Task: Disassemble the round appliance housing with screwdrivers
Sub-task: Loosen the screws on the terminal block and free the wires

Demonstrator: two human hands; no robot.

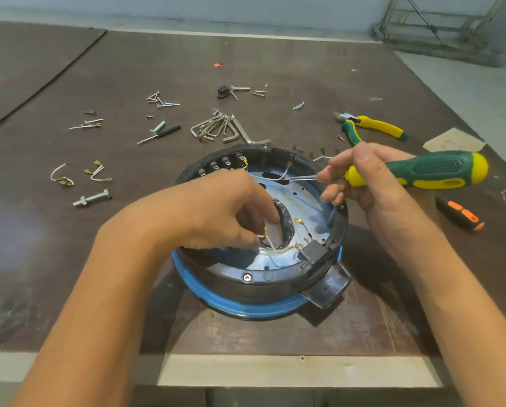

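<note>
My left hand pinches, I think, a white wire inside the round black-and-blue plastic housing on the tabletop; right hand grips the green-and-yellow screwdriver; loose silver screws out, silver rim bolt left

Workshop: worn bench w/ pliers, hex keys, loose screws.

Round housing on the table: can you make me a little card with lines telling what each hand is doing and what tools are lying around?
housing: round, black and blue, open, on the table
left hand: inside the housing, pinches a white wire
right hand: holds the green screwdriver, shaft pointing into the housing
lying around: pliers, hex keys, orange screwdriver, loose screws
</note>
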